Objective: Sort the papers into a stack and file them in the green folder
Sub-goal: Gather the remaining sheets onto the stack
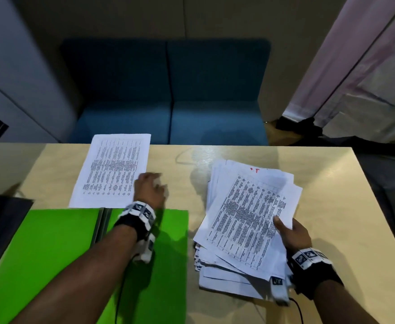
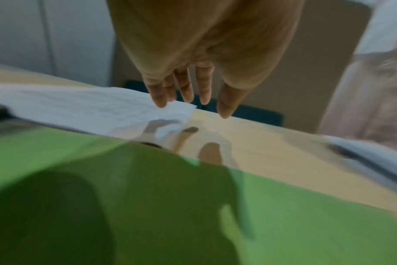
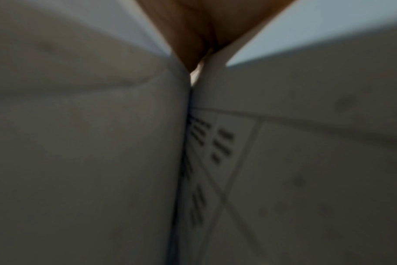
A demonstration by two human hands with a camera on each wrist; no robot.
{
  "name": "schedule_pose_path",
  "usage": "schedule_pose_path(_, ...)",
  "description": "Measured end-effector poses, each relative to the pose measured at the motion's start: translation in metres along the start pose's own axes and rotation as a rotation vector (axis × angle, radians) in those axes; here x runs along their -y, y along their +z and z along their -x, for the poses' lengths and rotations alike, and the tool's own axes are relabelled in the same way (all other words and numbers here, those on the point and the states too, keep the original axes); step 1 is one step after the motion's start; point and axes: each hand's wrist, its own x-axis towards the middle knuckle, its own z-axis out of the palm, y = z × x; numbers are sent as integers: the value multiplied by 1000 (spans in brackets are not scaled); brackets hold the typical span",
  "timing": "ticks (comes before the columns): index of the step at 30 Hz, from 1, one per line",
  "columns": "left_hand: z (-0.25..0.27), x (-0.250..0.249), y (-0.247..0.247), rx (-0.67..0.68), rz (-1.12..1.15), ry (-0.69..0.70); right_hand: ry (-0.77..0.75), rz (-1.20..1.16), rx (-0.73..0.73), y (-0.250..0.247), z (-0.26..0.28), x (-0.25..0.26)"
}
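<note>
An open green folder lies at the table's near left. Beyond it lies a single printed sheet, reaching the far edge. My left hand hovers by that sheet's near right corner, fingers straight and holding nothing. A messy pile of printed papers sits at the right. My right hand pinches the top sheet at its near right edge, thumb on top. In the right wrist view only blurred paper fills the frame.
The wooden table has a far edge near the single sheet. A blue sofa stands behind it. A dark object sits at the left edge beside the folder. Cables run from both wrists.
</note>
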Motion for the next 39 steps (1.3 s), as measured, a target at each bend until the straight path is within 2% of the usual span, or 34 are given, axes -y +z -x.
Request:
schedule_pose_path(4, -31, 57, -46, -87, -156, -332, -1, 25, -13, 0, 0, 3)
schedule_pose_path(6, -34, 78, -57, -31, -211, -427, 3, 27, -13, 1, -1, 5)
schedule_pose_path(8, -31, 84, -54, 75, -307, -396, 10, 43, -14, 2, -1, 7)
schedule_pose_path(11, -25, 67, -38, 175, -419, -229, 31, 47, -28, 2, -1, 12)
schedule_pose_path(14, -30, 46, -24, 199, -363, -161, 40, 64, -31, 2, 0, 14)
schedule_pose_path(17, -41, 38, -22, 155, -301, -140, 48, 54, -40, 2, 1, 15)
schedule_pose_path(21, -55, 41, -29, -93, -157, -269, 40, 51, -41, 4, 2, 15)
schedule_pose_path(24, -57, 46, -32, -59, -230, -386, 33, 68, -41, 2, 1, 14)
schedule_pose_path(26, -59, 50, -34, -68, -292, -384, 36, 79, -42, 1, 1, 15)
schedule_pose_path(28, -64, 53, -35, -76, -272, -383, 44, 89, -43, 1, 0, 17)
schedule_pose_path(31, -75, 52, -39, -16, -148, -411, 55, 97, -46, 1, 0, 18)
schedule_pose_path(35, -76, 45, -42, 35, -94, -337, 58, 104, -49, 2, 2, 21)
schedule_pose_path(39, -70, 21, -43, -44, 29, -240, 55, 99, -45, 1, 3, 21)
